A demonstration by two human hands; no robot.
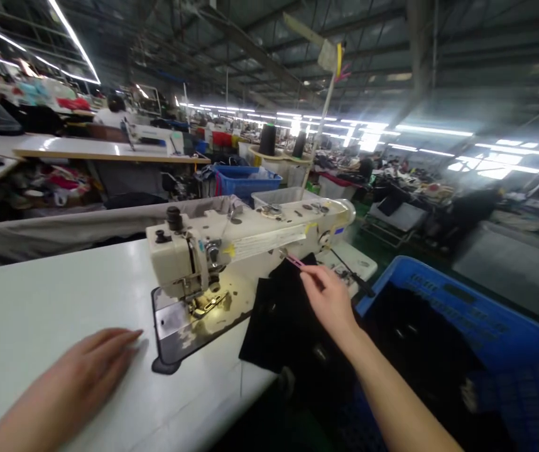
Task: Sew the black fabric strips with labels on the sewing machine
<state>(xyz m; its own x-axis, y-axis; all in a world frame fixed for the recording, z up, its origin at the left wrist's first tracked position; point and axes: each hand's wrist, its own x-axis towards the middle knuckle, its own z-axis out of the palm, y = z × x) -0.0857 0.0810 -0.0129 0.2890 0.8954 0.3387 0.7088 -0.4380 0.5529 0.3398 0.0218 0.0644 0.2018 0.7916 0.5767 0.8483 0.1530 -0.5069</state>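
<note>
My right hand [325, 295] is closed in a pinch on a slim pink tool [294, 259]. The tool's far tip reaches the body of the white sewing machine [250, 229]; its exact kind is too small to tell. Below that hand, a piece of black fabric [274, 326] lies over the table beside the machine bed and hangs off the front edge. My left hand [81, 370] rests open on the white table [53, 295], fingers stretched toward the metal needle plate [170, 320]. Nothing shows in the left hand, which is slightly blurred.
A blue crate [401, 270] with black fabric stands at the right. Behind the machine are a clear bin [283, 196], another blue crate [245, 181] and dark thread cones [267, 139]. A thin thread stand pole [319, 138] rises there. A person [113, 113] sits farther back left.
</note>
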